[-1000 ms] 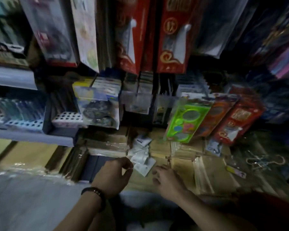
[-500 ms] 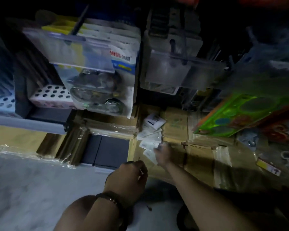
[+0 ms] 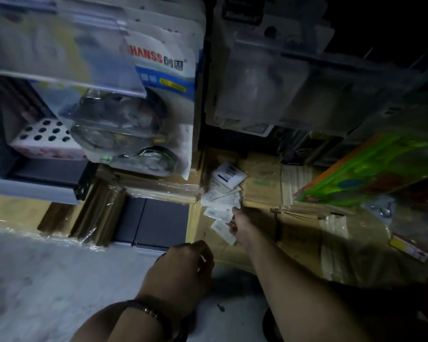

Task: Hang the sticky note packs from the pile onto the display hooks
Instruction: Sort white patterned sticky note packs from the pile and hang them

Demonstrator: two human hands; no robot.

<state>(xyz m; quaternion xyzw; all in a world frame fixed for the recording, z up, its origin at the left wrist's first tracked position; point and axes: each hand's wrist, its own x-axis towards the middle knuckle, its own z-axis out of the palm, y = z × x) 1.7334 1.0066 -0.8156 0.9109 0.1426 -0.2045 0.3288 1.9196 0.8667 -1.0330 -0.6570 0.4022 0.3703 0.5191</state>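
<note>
A loose pile of small white sticky note packs (image 3: 224, 191) lies on brown wrapped bundles low in the middle of the dim head view. My right hand (image 3: 240, 224) reaches into the pile's near end, and its fingers pinch one pack (image 3: 221, 229) there. My left hand (image 3: 181, 272) hovers nearer to me over the pale floor, apart from the pile. Its fingers are curled, with a thin pale item (image 3: 203, 258) pinched at the thumb; what it is cannot be made out. No bare hook shows clearly.
Blister packs (image 3: 158, 99) and clear packages (image 3: 262, 90) hang just above the pile from a rack. A green stencil pack (image 3: 371, 169) hangs at the right. Brown wrapped bundles (image 3: 265, 181) and a dark box (image 3: 156, 223) sit on the lowest level.
The view has dropped closer to the low shelf. My right hand went forward into the pile of packs. My left hand drew back from the pile toward me.
</note>
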